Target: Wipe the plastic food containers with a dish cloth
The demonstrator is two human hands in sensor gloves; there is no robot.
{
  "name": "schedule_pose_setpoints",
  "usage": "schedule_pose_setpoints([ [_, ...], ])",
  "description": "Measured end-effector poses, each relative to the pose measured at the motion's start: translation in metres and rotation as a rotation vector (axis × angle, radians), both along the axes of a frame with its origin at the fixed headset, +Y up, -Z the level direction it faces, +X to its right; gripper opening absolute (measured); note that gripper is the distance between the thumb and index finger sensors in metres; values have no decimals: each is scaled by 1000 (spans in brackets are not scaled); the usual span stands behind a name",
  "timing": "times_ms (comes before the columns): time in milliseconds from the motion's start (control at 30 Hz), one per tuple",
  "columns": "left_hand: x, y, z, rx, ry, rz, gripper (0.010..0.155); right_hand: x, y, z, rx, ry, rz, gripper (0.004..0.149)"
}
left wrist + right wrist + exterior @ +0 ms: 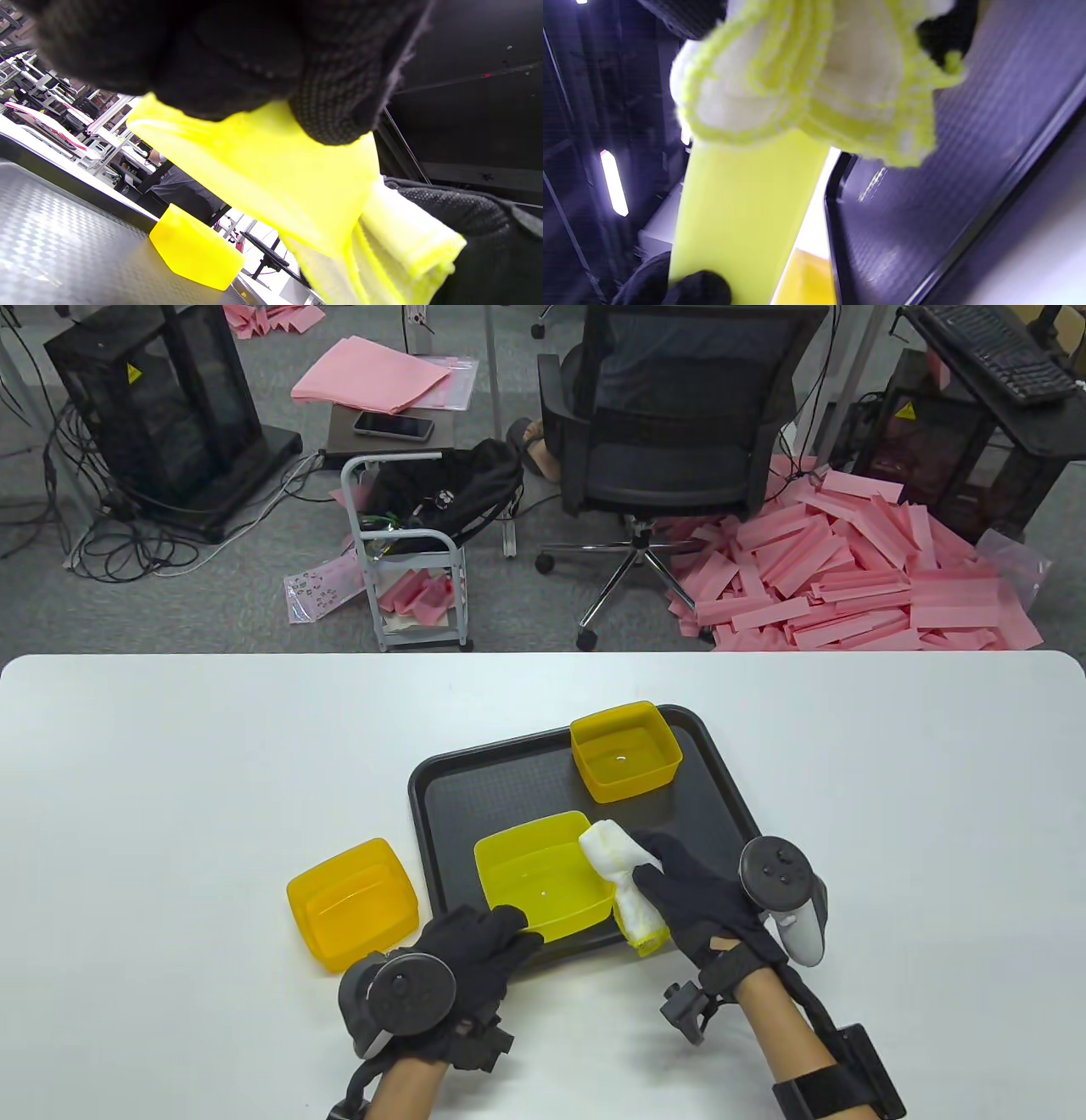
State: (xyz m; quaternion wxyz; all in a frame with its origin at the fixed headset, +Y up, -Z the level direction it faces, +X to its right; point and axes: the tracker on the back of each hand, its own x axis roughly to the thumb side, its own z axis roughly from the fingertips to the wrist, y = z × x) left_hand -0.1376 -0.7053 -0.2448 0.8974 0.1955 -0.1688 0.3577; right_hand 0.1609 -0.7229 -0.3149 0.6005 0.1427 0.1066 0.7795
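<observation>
A bright yellow plastic container (543,891) sits at the front of a black tray (509,789). My left hand (475,946) grips its near wall; the left wrist view shows my fingers (331,110) on the yellow wall (263,169). My right hand (687,899) holds a white dish cloth with yellow edging (624,882) against the container's right rim. The right wrist view shows the bunched cloth (814,72) above the container's wall (742,212). A second yellow container (626,751) stands at the tray's back. An orange-yellow container (352,903) stands on the table left of the tray.
The white table (170,780) runs wide to both sides of the tray. Beyond its far edge are an office chair (670,432), a small white cart (407,560) and a heap of pink foam strips (848,577) on the floor.
</observation>
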Motion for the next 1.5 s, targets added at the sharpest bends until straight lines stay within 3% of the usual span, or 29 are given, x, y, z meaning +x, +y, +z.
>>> schedule_pose_setpoints([
  [200, 2, 1, 1, 4, -11, -15, 38, -14, -32, 8, 2, 6, -238, 60],
  [367, 4, 1, 2, 14, -85, 20, 38, -17, -32, 14, 75, 27, -174, 64],
  [967, 29, 10, 11, 29, -323, 21, 39, 15, -42, 0, -26, 2, -419, 61],
  [1500, 45, 19, 23, 30, -559, 117, 39, 10, -55, -2, -296, 457, -756, 61],
])
